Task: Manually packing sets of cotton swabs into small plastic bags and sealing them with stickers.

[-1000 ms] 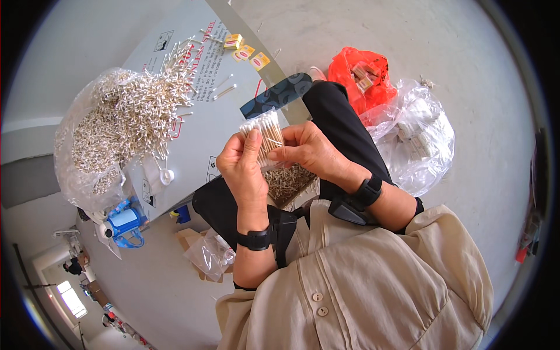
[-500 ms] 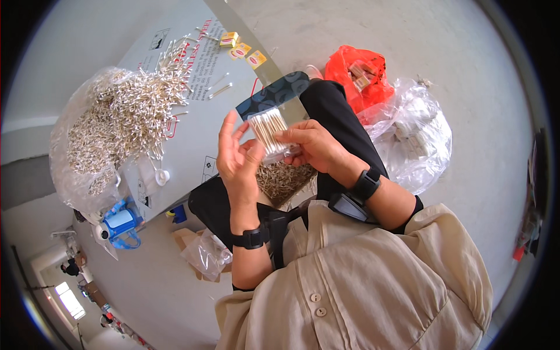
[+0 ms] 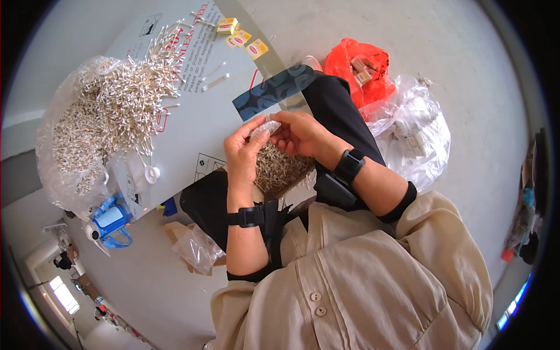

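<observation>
Between my two hands is a small clear pack of cotton swabs, tilted so that mostly its white end shows. My left hand is closed on its left side, thumb in front. At the upper right edge of the pack, my right hand pinches with thumb and forefinger, the other fingers curled below. Under the hands, an open box of loose cotton swabs rests between my legs. A large heap of cotton swabs spills from a clear plastic bag on the table to the left.
On the grey sheet-covered table lie a few single swabs and small yellow boxes. A blue bottle is beside the table. On the floor are a red bag, a clear bag of packs and a carton.
The pack has tipped from showing its row of sticks to showing its end. My left fingers, spread before, have closed on it, and both hands have come closer together.
</observation>
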The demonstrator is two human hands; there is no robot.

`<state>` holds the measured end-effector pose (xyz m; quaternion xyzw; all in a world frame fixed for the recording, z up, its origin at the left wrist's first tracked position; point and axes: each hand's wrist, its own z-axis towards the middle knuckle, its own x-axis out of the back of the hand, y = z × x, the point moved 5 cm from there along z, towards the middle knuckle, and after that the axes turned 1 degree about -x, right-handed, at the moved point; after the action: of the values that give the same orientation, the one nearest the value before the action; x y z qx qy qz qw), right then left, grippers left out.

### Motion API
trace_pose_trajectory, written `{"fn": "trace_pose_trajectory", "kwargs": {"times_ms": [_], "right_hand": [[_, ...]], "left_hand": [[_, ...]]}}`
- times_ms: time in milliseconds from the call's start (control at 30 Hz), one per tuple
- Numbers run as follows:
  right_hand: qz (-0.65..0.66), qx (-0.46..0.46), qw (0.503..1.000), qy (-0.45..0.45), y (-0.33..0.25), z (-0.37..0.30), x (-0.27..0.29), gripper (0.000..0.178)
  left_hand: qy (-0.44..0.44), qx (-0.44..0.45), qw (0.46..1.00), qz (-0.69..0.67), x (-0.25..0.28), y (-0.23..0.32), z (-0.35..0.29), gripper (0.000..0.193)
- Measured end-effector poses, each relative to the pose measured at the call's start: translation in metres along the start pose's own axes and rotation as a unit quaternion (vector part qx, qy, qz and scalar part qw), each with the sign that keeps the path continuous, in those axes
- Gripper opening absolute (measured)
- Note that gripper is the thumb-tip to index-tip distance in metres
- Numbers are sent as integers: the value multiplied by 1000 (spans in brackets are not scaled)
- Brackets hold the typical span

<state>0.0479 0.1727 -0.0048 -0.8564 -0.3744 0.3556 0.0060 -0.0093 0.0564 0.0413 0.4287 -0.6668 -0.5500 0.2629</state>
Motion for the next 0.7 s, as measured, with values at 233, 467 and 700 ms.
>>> {"fn": "trace_pose_trajectory", "kwargs": {"times_ms": [233,467,700], "right_hand": [[15,15,1000,10,-7,7,0,32],[20,32,999,20,-6,7,6,31],[-53,95,993,36,-15,-6,3,28]], "left_hand": [[28,74,996,-45,13,-7,23,27],[17,75,995,-64,11,-11,28,21],[38,85,995,38,8,-5,32,15]]}}
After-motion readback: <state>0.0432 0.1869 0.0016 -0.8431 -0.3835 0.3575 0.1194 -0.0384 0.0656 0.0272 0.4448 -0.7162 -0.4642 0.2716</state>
